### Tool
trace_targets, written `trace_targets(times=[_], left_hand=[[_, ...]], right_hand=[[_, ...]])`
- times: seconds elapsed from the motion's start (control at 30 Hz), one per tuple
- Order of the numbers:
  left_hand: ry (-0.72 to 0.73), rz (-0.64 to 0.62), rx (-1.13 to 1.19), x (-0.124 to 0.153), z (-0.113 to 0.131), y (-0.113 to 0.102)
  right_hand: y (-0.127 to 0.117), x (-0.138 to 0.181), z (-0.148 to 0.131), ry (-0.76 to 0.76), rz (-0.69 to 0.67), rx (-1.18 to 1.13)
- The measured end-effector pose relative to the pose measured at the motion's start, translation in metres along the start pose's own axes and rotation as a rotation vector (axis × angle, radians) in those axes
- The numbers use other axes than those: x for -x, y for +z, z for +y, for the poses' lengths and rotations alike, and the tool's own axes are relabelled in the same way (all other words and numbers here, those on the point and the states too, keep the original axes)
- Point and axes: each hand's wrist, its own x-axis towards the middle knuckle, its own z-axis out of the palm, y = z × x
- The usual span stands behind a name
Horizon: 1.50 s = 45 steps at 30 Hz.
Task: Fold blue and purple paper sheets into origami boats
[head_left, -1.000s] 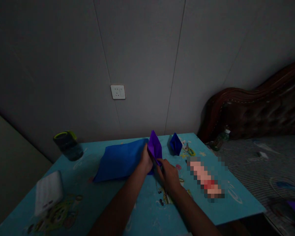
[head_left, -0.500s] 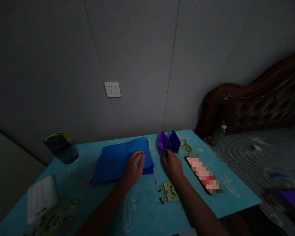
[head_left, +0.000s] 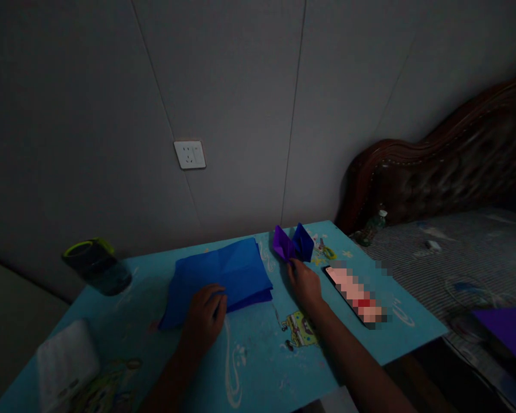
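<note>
Sheets of blue paper (head_left: 217,269) lie on the table with a crease down the middle and purple paper (head_left: 251,300) showing under the front edge. My left hand (head_left: 206,315) is at that front edge, fingers curled over the blue paper; the thumb side is partly hidden. Farther right, my right hand (head_left: 305,284) pinches the near tip of a folded origami piece, whose pointed purple half (head_left: 284,244) and dark blue half (head_left: 303,244) stand up from the table.
A phone (head_left: 355,295) lies right of my right hand, with small scissors (head_left: 328,250) behind it. A dark cup (head_left: 98,269) and a white case-like object (head_left: 66,364) occupy the left side. Beyond the table's right edge is a bed with purple paper (head_left: 509,332) nearby.
My left hand has moved left and nearer along the blue paper to its front edge, where more purple shows underneath. My right hand stays at the origami piece. The view has shifted slightly.
</note>
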Motion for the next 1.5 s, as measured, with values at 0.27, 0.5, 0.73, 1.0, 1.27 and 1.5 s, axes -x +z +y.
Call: trace_targets(times=[0.27, 0.5, 0.73, 1.0, 1.27, 1.5], left_hand=[[-0.024, -0.004, 0.064, -0.001, 0.006, -0.001], [-0.045, -0.038, 0.081, -0.002, 0.009, -0.003], [-0.045, -0.032, 0.088, -0.001, 0.012, -0.003], [-0.031, -0.035, 0.088, -0.002, 0.011, -0.003], [-0.052, -0.043, 0.098, -0.004, 0.013, -0.004], [-0.043, -0.059, 0.091, 0.0, 0.011, -0.002]], right_hand=[[0.0, -0.005, 0.001, 0.001, -0.007, 0.023], [-0.004, -0.005, 0.001, 0.005, -0.01, 0.043], [-0.006, -0.004, 0.002, 0.02, -0.01, 0.073], [-0.001, -0.004, 0.004, 0.02, -0.008, 0.033], [-0.002, -0.006, 0.005, 0.003, 0.011, -0.029], [-0.002, -0.006, 0.004, -0.01, 0.025, -0.057]])
